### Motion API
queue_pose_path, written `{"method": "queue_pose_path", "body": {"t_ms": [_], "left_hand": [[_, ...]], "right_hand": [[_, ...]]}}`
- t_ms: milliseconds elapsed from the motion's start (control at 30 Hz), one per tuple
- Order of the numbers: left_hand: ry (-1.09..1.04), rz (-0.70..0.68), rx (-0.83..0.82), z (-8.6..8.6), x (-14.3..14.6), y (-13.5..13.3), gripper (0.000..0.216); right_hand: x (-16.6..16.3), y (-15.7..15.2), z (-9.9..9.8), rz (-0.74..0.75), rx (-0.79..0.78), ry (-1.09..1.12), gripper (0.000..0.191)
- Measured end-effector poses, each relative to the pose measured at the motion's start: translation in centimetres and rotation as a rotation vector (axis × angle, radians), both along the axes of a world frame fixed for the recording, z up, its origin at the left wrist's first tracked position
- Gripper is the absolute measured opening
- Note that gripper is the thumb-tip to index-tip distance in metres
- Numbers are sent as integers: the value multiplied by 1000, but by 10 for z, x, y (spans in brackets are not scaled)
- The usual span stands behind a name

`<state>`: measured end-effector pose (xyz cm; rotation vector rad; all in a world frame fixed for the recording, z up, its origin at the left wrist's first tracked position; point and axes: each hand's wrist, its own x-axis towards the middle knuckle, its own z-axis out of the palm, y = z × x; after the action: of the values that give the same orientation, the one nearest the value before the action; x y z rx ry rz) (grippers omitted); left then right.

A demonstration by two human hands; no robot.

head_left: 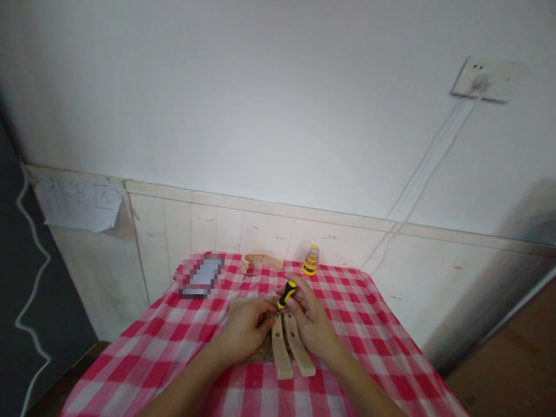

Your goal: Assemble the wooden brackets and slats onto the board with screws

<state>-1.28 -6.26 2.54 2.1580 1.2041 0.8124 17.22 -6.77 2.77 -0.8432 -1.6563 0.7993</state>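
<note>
A screwdriver (286,294) with a yellow and black handle leans between my hands, its tip pointing down at a wooden piece. My right hand (315,324) is closed on the screwdriver, fingers around its handle. Pinched fingers of my left hand (247,325) are close to the tip, at the far end of the left curved wooden piece (282,356); what they grip is hidden. Beside it lies a second curved wooden piece (304,356), partly under my right hand. Dark round screw heads or holes show on both pieces. Beneath them is a brownish mat or bag (256,354).
A red-and-white checked cloth (174,359) covers the table. Toward the wall stand a curved wooden part (264,262), a yellow-capped bit container (310,262), a small metal tool (247,278) and a blurred-out phone-like object (203,278). Cords hang from a wall socket (486,80).
</note>
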Motion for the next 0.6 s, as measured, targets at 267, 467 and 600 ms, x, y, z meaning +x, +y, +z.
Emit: {"method": "queue_pose_path", "body": {"t_ms": [267,467,600], "left_hand": [[6,3,-3,1,0,0,22],[7,-2,-14,2,0,0,21],[12,3,-8,-1,0,1,21]], "right_hand": [[5,8,-12,-38,18,14,41],[3,2,-7,-71,46,-23,40],[1,1,-5,-80,39,-2,40]]}}
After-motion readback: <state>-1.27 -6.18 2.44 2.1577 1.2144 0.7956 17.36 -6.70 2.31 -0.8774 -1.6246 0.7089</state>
